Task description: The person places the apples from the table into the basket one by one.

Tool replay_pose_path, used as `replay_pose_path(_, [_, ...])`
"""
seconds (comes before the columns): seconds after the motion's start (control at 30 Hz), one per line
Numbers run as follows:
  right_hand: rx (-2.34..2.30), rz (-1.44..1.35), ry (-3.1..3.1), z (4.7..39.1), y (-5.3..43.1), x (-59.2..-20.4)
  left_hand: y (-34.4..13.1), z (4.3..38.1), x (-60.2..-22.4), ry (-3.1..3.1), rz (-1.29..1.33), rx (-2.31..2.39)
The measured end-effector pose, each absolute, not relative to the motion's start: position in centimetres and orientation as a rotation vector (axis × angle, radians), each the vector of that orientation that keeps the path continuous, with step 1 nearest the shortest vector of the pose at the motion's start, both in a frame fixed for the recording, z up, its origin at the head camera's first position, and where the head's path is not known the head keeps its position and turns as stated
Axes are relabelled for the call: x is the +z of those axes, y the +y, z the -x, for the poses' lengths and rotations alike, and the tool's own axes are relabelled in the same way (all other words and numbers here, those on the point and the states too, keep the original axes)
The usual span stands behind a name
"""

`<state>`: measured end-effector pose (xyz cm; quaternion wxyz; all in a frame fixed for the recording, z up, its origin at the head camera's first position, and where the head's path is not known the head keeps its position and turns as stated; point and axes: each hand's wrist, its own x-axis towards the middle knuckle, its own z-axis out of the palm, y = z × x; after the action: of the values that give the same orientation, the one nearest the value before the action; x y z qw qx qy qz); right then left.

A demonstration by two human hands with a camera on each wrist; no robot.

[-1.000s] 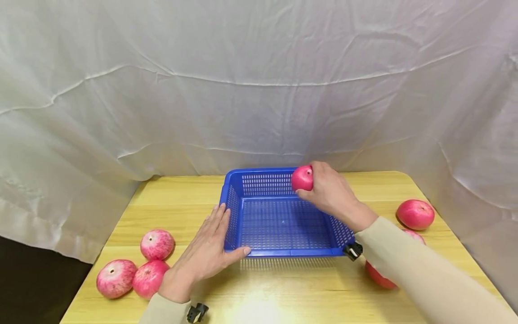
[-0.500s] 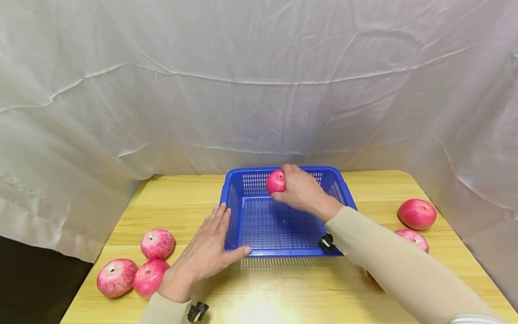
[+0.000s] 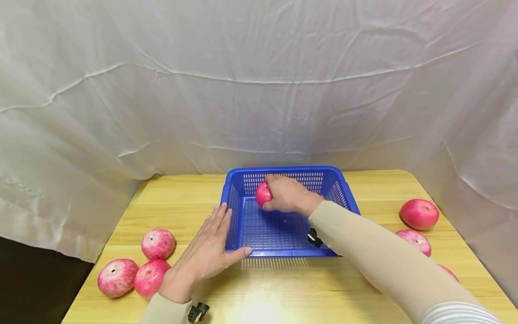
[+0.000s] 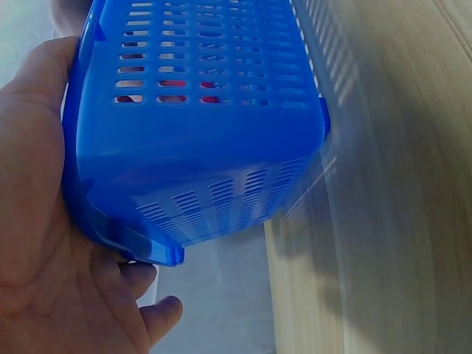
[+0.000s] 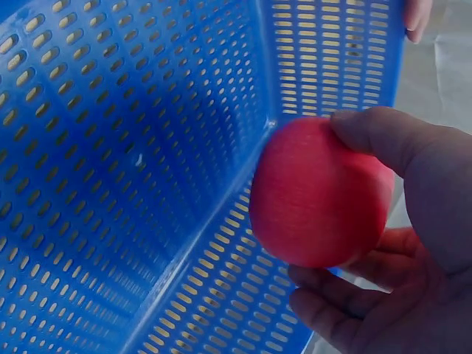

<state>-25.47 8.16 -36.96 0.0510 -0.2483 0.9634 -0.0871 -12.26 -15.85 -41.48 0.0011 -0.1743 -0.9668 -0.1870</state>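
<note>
A blue plastic basket (image 3: 291, 253) with slotted walls stands on the table. My right hand (image 3: 288, 194) grips a red apple (image 3: 263, 194) inside it, near the back left corner. In the right wrist view, thumb and fingers wrap the apple (image 5: 321, 195), which hangs just off the slotted walls; whether it touches the floor of the basket I cannot tell. My left hand (image 3: 206, 249) rests along the left rim with straight fingers, its thumb at the front left corner. The left wrist view has that hand (image 4: 44, 221) against the outside of the rim.
To the left lie three streaked apples, a back one (image 3: 158, 243), a front left one (image 3: 118, 277) and a right one (image 3: 150, 278). On the right sit another apple (image 3: 419, 214), a paler one (image 3: 415, 240) and a third (image 3: 448, 272), mostly behind the sleeve. A grey-white curtain (image 3: 259, 90) hangs behind the table.
My right hand has carried the apple leftward from the basket's back right corner and lowered it inside near the back left. The left hand has stayed on the rim.
</note>
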Motion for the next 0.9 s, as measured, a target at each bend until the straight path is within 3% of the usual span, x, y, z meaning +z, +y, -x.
replay_pose_path(0.9, [-0.235, 0.721, 2.884, 26.3, 6.2, -39.5, -15.8, 11.9, -41.8, -3.001, 0.559, -0.604])
